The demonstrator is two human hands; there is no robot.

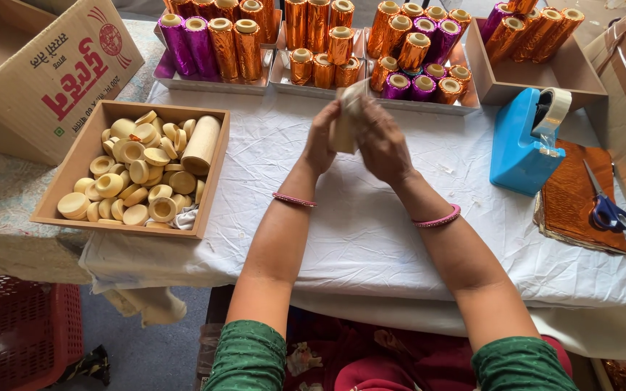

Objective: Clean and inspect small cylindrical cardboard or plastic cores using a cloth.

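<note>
My left hand (319, 140) and my right hand (383, 141) meet above the white cloth (356, 224), both closed around one cream cardboard tube (345, 119) held upright between them. The tube's top edge pokes out above my fingers; its lower part is hidden by my palms. A pink bangle circles each wrist. To the left, a shallow cardboard tray (74, 168) holds several cream round caps and one bare tube (201, 144) lying on them.
Trays of foil-wrapped tubes (320, 45), orange and purple, line the far edge. A blue tape dispenser (522, 142) stands at right, beside orange foil sheets (577, 199) with blue-handled scissors (606, 206). A printed carton (45, 69) sits far left, a red crate (16, 333) below.
</note>
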